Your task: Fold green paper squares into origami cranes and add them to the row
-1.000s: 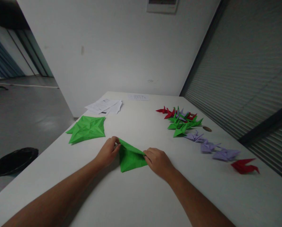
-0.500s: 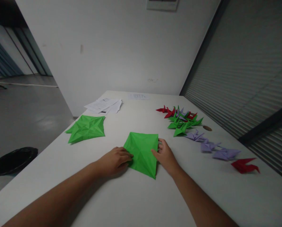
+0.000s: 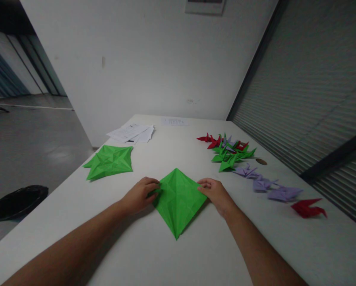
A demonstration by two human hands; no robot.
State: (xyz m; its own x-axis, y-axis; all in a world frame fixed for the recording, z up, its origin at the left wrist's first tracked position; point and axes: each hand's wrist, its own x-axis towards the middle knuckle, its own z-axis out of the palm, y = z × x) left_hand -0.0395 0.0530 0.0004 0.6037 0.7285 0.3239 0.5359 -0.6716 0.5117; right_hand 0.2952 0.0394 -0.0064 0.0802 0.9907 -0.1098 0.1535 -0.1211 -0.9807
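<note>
A creased green sheet of origami paper [image 3: 179, 202] lies in front of me, turned like a diamond with one corner toward me. Fold lines run across it, one straight down its middle. My left hand [image 3: 142, 194] grips its left corner with curled fingers. At the right corner, my right hand [image 3: 215, 192] pinches the edge between thumb and fingers. Farther left rest more creased green sheets [image 3: 111, 162], overlapping each other.
Folded paper cranes line the right side: a red crane [image 3: 307, 208], purple cranes [image 3: 284, 194] and a green cluster [image 3: 231, 159]. Printed papers [image 3: 132, 133] lie at the back left of the white table [image 3: 166, 262]. A black-lined bin [image 3: 17, 202] stands left.
The green sheet has been turned from roughly square-on to a diamond. My left hand has shifted slightly up and left, my right hand slightly right, both now at its side corners.
</note>
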